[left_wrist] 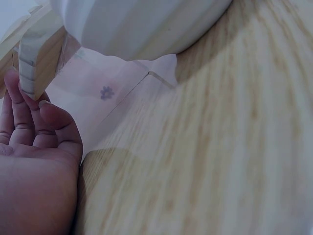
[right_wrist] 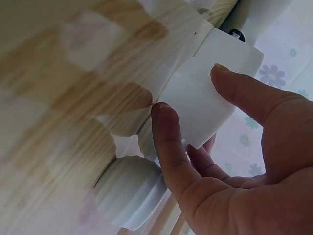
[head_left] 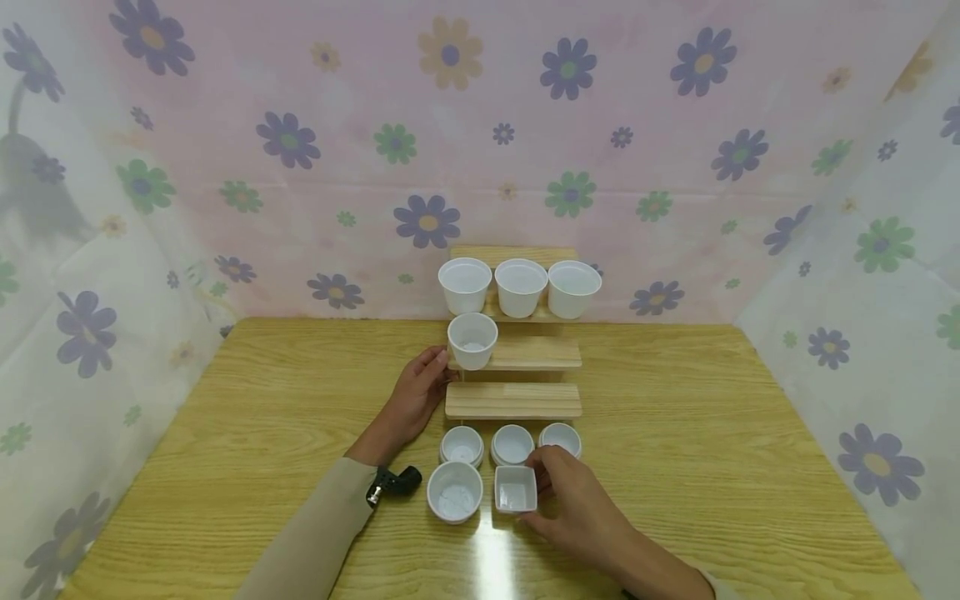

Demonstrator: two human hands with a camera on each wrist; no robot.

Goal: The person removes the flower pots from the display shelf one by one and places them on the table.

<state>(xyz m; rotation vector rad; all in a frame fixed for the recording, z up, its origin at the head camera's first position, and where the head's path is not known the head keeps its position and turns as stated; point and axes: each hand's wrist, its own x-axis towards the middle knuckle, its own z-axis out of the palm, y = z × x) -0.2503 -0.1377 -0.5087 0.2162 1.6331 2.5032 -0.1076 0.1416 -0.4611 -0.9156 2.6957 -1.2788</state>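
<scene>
In the head view, my right hand [head_left: 577, 508] pinches a small square white bowl [head_left: 516, 490] between thumb and fingers. The right wrist view shows the thumb and a finger against the side walls of this bowl [right_wrist: 195, 93]. My left hand [head_left: 414, 396] grips the left end of a tiered wooden display stand [head_left: 513, 402] at its middle step. In the left wrist view its fingertips meet the end of a board [left_wrist: 46, 63]. A round white bowl [head_left: 454, 493] stands left of the square one. Three ribbed white bowls [head_left: 513, 446] line up just behind them.
Three white cups [head_left: 521, 287] stand along the stand's top step. Another white cup [head_left: 472, 342] sits at the left of the middle step. The wood-grain table [head_left: 675, 417] meets flower-patterned cloth [head_left: 465, 125] at the back and sides.
</scene>
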